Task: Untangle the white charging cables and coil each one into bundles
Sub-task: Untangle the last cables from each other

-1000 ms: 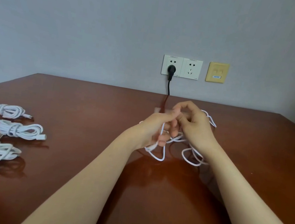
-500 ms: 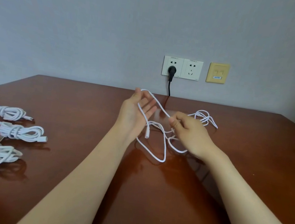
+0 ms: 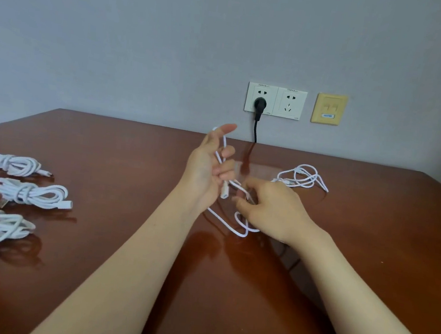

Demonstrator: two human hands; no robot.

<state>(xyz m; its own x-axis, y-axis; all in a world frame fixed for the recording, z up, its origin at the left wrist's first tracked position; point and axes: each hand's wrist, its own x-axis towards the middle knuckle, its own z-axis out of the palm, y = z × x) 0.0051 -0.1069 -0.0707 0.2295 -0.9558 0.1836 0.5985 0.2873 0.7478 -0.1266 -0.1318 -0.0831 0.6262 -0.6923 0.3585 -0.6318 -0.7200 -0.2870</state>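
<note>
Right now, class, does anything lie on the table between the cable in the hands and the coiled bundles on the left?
Nothing visible does. The white cable is held in the left hand; between it and the coiled bundles only bare table shows.

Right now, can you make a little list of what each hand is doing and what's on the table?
Left hand: raised, white cable looped over its fingers, lower fingers gripping it
Right hand: appears to pinch the same cable, blurred
Loose loops: lying on the table beyond the right hand
Finished: coiled bundles at the table's left edge
Wall: black plug in a socket
</note>
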